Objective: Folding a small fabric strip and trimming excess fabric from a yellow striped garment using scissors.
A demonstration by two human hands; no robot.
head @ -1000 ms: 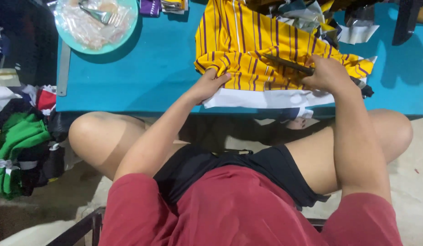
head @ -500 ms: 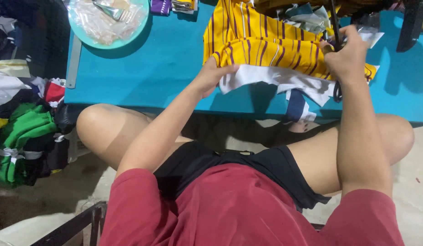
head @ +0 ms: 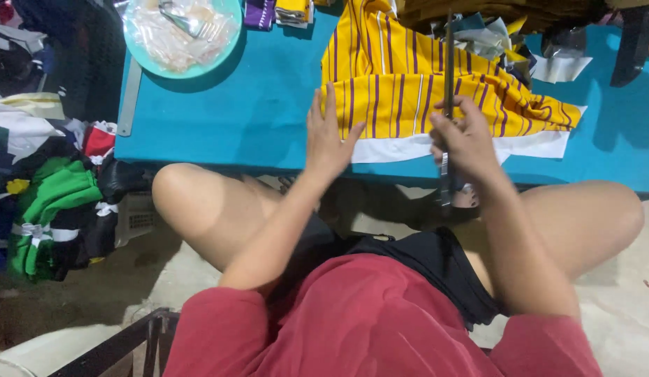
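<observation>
table: big teal-blue top [head: 254,105] running across the upper part of the view, person sitting at its near edge with bare knees tucked under it
clothes heap: pile of green, white, red and dark garments [head: 52,188] on the floor off to the left, well apart from the hands
striped cloth: yellow piece with purple and white stripes [head: 408,84] spread on the table right in front, with a white band along its near edge; crumpled at the right end
plate: round pale-green plate [head: 230,28] at the far left of the table, clear plastic wrap and a fork lying in it
scraps: bits of grey and yellow cloth or paper [head: 492,38] bunched behind the striped cloth
flat metal strip: grey bar [head: 129,98] lying along the table's left edge
left hand: [head: 328,136] opened flat, fingers spread wide, pressing on the near left corner of the striped cloth
right hand: [head: 464,143] closed around a long thin metal ruler, gripping near its lower end
ruler: [head: 448,63] held about upright across the striped cloth, pointing away from the person, lower tip hanging past the table edge
</observation>
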